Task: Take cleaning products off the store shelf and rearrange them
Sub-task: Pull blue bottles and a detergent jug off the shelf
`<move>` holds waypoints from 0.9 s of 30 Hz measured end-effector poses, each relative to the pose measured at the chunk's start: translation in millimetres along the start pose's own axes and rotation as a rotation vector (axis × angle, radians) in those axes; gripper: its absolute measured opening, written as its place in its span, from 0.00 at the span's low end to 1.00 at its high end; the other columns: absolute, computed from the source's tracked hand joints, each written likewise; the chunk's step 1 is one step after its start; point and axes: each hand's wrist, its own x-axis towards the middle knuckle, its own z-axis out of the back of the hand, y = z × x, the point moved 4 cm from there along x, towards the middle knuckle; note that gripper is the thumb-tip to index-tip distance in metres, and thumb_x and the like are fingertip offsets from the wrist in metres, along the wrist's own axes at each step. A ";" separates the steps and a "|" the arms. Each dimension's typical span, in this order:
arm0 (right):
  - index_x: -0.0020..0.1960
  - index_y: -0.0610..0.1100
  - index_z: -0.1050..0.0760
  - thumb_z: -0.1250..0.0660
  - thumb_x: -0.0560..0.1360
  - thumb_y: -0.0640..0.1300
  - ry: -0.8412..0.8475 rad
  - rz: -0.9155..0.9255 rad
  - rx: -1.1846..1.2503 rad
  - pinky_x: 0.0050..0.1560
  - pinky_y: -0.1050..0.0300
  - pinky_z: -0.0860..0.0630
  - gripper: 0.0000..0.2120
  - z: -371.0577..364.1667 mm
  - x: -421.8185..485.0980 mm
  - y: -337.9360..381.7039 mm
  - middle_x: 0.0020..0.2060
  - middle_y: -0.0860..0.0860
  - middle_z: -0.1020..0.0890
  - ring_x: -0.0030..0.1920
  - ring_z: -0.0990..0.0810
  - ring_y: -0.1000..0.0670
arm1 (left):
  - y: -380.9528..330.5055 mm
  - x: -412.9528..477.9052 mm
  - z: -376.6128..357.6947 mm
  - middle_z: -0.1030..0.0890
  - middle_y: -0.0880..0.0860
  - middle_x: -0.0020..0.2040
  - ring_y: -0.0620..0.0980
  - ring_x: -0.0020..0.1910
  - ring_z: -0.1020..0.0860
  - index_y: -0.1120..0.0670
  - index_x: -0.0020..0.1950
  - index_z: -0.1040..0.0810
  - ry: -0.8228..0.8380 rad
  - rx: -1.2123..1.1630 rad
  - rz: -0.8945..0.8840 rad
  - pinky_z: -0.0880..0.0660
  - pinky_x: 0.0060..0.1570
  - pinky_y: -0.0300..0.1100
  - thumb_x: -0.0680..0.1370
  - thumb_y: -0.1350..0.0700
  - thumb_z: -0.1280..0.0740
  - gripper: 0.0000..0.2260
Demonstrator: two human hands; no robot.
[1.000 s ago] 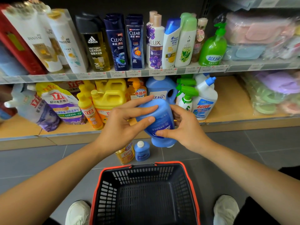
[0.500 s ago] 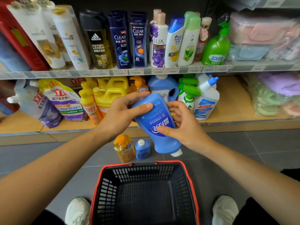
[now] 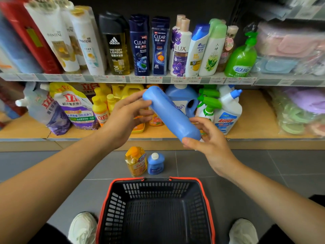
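The person stands over a red-rimmed basket [image 3: 119, 205] on the grey floor [image 3: 52, 164], one pale shoe [image 3: 82, 226] at each of its near corners. Up in the air beyond the basket's far rim, in front of the lower shelf [image 3: 255, 120], a blue bottle [image 3: 171, 113] is held between both hands. It lies on a slant, with its flat base up and to the left and its other end down and to the right, and its plain side faces the camera.

The left grip [image 3: 123, 120] is clasped on the raised base end, fingers curled over the top and thumb beneath. The right grip [image 3: 211, 145] is wrapped round the low end, thumb across the front and fingers behind; that end is mostly hidden in the palm.

Just past the basket's far rim, two bottles stand upright on the floor, touching or nearly so: a yellow bottle [image 3: 136, 162] to the left and a small blue bottle [image 3: 155, 163] with a white cap to the right. Further beyond the basket, the shelf is crowded with pouches, yellow jugs and spray bottles.
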 end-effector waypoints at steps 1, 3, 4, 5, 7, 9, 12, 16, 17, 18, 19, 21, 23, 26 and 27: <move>0.60 0.52 0.22 0.21 0.65 0.48 0.008 -0.075 0.121 0.47 0.51 0.18 0.24 -0.8 1.0 -2.2 0.56 0.51 0.17 0.54 0.16 0.40 | 0.3 0.5 0.9 0.16 0.47 0.52 0.46 0.48 0.18 0.47 0.62 0.18 0.016 0.062 -0.027 0.21 0.49 0.42 0.79 0.61 0.32 0.14; 0.59 0.49 0.22 0.27 0.73 0.51 0.041 -0.194 0.286 0.43 0.54 0.18 0.17 -4.6 0.6 -5.3 0.56 0.46 0.15 0.50 0.15 0.35 | 0.6 1.5 2.3 0.16 0.43 0.57 0.43 0.55 0.19 0.44 0.66 0.20 0.017 0.164 -0.074 0.24 0.53 0.41 0.80 0.61 0.33 0.18; 0.60 0.47 0.22 0.30 0.75 0.53 0.049 -0.238 0.326 0.41 0.56 0.18 0.16 -5.7 -0.3 -6.9 0.56 0.44 0.15 0.50 0.15 0.35 | 1.6 1.3 2.1 0.16 0.43 0.57 0.42 0.57 0.20 0.44 0.67 0.20 0.022 0.174 -0.078 0.24 0.56 0.40 0.80 0.61 0.33 0.18; 0.60 0.46 0.22 0.32 0.76 0.54 0.050 -0.280 0.363 0.41 0.56 0.18 0.17 -6.7 -1.3 -8.0 0.57 0.43 0.16 0.50 0.15 0.36 | 2.9 1.0 1.5 0.15 0.43 0.57 0.42 0.57 0.20 0.44 0.67 0.21 0.031 0.161 -0.071 0.24 0.58 0.40 0.80 0.61 0.33 0.18; 0.62 0.44 0.23 0.35 0.75 0.54 0.052 -0.357 0.436 0.39 0.55 0.18 0.21 -8.2 -1.9 -9.3 0.58 0.42 0.16 0.51 0.15 0.36 | 6.1 0.5 0.1 0.16 0.44 0.56 0.42 0.55 0.19 0.45 0.69 0.22 0.060 0.107 -0.037 0.22 0.59 0.44 0.80 0.63 0.33 0.20; 0.62 0.43 0.23 0.36 0.74 0.56 0.065 -0.396 0.471 0.41 0.51 0.17 0.23 -8.6 -0.3 -9.3 0.58 0.42 0.16 0.52 0.15 0.39 | 9.7 0.3 -0.4 0.16 0.46 0.56 0.44 0.53 0.19 0.47 0.71 0.24 0.090 0.072 -0.024 0.19 0.55 0.46 0.79 0.66 0.33 0.23; 0.60 0.45 0.22 0.37 0.73 0.59 0.063 -0.416 0.489 0.43 0.44 0.15 0.23 -6.2 3.0 -9.5 0.57 0.45 0.15 0.52 0.14 0.43 | 14.0 0.5 -1.0 0.16 0.48 0.55 0.45 0.51 0.18 0.48 0.72 0.25 0.098 0.094 -0.032 0.19 0.50 0.44 0.78 0.67 0.32 0.25; 0.64 0.44 0.24 0.35 0.75 0.58 0.070 -0.400 0.512 0.45 0.45 0.16 0.24 -1.5 5.7 -9.4 0.60 0.45 0.16 0.55 0.15 0.42 | 15.3 2.5 0.7 0.16 0.51 0.56 0.46 0.49 0.16 0.49 0.70 0.23 0.040 0.100 -0.032 0.18 0.46 0.44 0.75 0.66 0.29 0.24; 0.64 0.43 0.24 0.32 0.76 0.56 0.082 -0.370 0.504 0.47 0.47 0.16 0.23 0.0 6.7 -8.7 0.60 0.44 0.16 0.55 0.15 0.42 | 15.7 3.6 2.2 0.16 0.52 0.57 0.47 0.50 0.16 0.49 0.68 0.22 0.009 0.109 -0.020 0.18 0.49 0.47 0.75 0.65 0.28 0.23; 0.65 0.43 0.25 0.28 0.75 0.51 0.090 -0.340 0.483 0.48 0.50 0.17 0.22 1.6 7.1 -8.7 0.60 0.43 0.17 0.53 0.15 0.41 | 16.8 4.2 3.6 0.16 0.52 0.57 0.49 0.51 0.16 0.50 0.67 0.21 -0.023 0.120 -0.005 0.19 0.52 0.49 0.76 0.63 0.27 0.21; 0.65 0.43 0.25 0.26 0.74 0.45 0.095 -0.313 0.455 0.49 0.52 0.18 0.22 3.1 7.4 -9.1 0.58 0.43 0.16 0.51 0.15 0.40 | 18.8 4.5 4.5 0.16 0.52 0.57 0.49 0.52 0.16 0.51 0.67 0.21 -0.048 0.130 0.009 0.20 0.53 0.50 0.76 0.61 0.27 0.19; 0.68 0.45 0.27 0.24 0.69 0.36 0.072 -0.264 0.397 0.51 0.53 0.18 0.29 6.8 8.6 -11.3 0.58 0.46 0.16 0.52 0.15 0.41 | 23.9 4.9 4.7 0.14 0.51 0.54 0.49 0.50 0.16 0.52 0.65 0.20 -0.078 0.151 0.028 0.19 0.51 0.48 0.77 0.57 0.27 0.16; 0.70 0.47 0.28 0.23 0.66 0.37 0.018 -0.240 0.344 0.52 0.50 0.18 0.34 10.9 10.4 -10.7 0.58 0.48 0.16 0.56 0.15 0.44 | 29.3 5.5 4.5 0.13 0.47 0.47 0.45 0.44 0.17 0.52 0.61 0.18 -0.096 0.153 0.039 0.18 0.45 0.42 0.77 0.54 0.28 0.12; 0.68 0.45 0.26 0.23 0.66 0.43 -0.030 -0.244 0.338 0.51 0.49 0.17 0.31 15.9 12.9 -9.2 0.57 0.49 0.15 0.56 0.15 0.44 | 37.1 7.3 9.1 0.13 0.47 0.45 0.43 0.42 0.17 0.53 0.58 0.17 -0.109 0.157 0.058 0.19 0.40 0.37 0.77 0.54 0.28 0.10; 0.68 0.45 0.26 0.24 0.67 0.45 -0.047 -0.255 0.343 0.51 0.49 0.17 0.30 17.4 13.8 -9.6 0.58 0.48 0.16 0.56 0.15 0.44 | 39.9 7.6 10.0 0.13 0.48 0.47 0.44 0.43 0.17 0.53 0.58 0.17 -0.094 0.171 0.061 0.19 0.40 0.37 0.77 0.54 0.28 0.10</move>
